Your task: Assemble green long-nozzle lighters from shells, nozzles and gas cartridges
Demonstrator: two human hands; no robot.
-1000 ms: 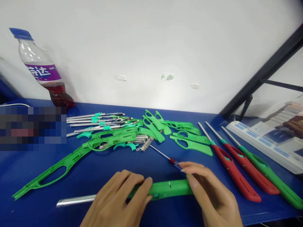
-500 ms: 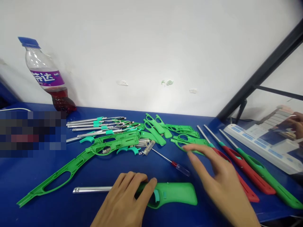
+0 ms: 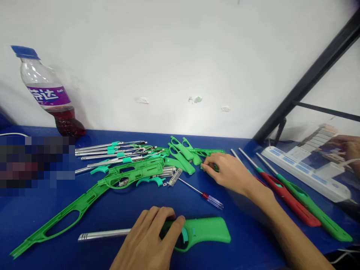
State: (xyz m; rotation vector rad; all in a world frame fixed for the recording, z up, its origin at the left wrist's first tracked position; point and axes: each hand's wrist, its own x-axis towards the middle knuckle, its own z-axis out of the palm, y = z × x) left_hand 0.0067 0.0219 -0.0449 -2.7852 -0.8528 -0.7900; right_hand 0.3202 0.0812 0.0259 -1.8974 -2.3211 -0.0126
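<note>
My left hand (image 3: 150, 236) rests over a green long-tube gas lighter (image 3: 209, 230) lying flat at the front of the table. Its fingers curl round the body near the trigger opening, and its metal tube (image 3: 104, 234) sticks out to the left. Further back, my right hand (image 3: 225, 170) pinches the end of a green lighter casing half (image 3: 201, 167), which it mostly covers. A screwdriver (image 3: 212, 200) with a clear and red handle lies between the two hands. Just beside it is a small clear fuel tank (image 3: 175, 177).
Green casing halves (image 3: 135, 172), metal tubes with wires (image 3: 112, 152) and teal triggers (image 3: 152, 181) are heaped at centre-left. Whole lighters, one red (image 3: 292, 198), one green (image 3: 317, 210), lie right, by a power strip (image 3: 306, 174). A soda bottle (image 3: 49, 93) stands back left.
My right hand has moved forward and left, and its fingers have closed at the casing half. My left hand stays on the lighter. The whole view has shifted slightly.
</note>
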